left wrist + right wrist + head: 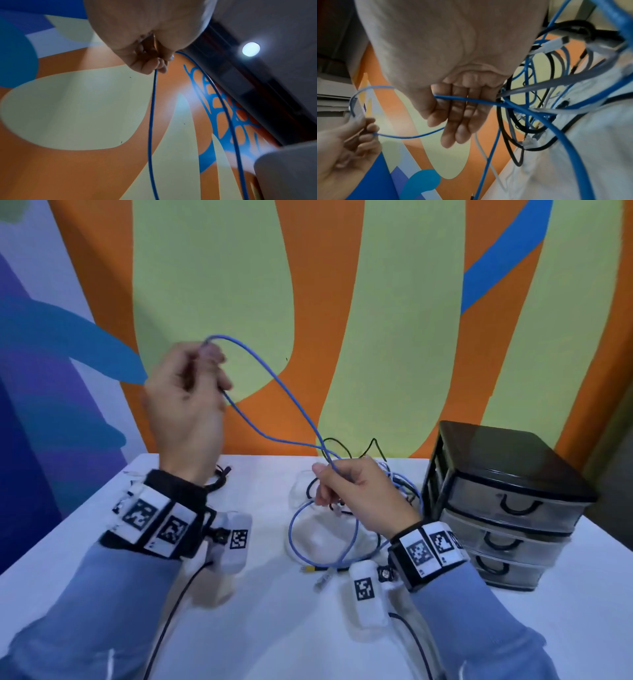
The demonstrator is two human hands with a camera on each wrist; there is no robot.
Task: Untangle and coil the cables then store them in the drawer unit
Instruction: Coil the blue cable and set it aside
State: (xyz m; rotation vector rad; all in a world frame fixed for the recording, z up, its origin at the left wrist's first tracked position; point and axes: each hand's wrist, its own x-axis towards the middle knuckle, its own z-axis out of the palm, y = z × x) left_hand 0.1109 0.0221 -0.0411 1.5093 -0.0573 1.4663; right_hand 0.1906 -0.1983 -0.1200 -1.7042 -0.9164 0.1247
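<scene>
My left hand (pixel 186 392), raised high, pinches a loop of the blue cable (pixel 274 378); my right hand (pixel 356 491), low over the tabletop (pixel 102 542), grips both strands where they cross. The loop's long axis slants down rightward into the tangle (pixel 349 508) beside the drawer unit (pixel 507 501).

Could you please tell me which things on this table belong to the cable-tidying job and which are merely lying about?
Part of the job:
- blue cable, looped between left hand and right hand
- tangled cables on the table
- small black cable, far left
- drawer unit, drawers closed

Just there:
- white table
- painted wall
</scene>
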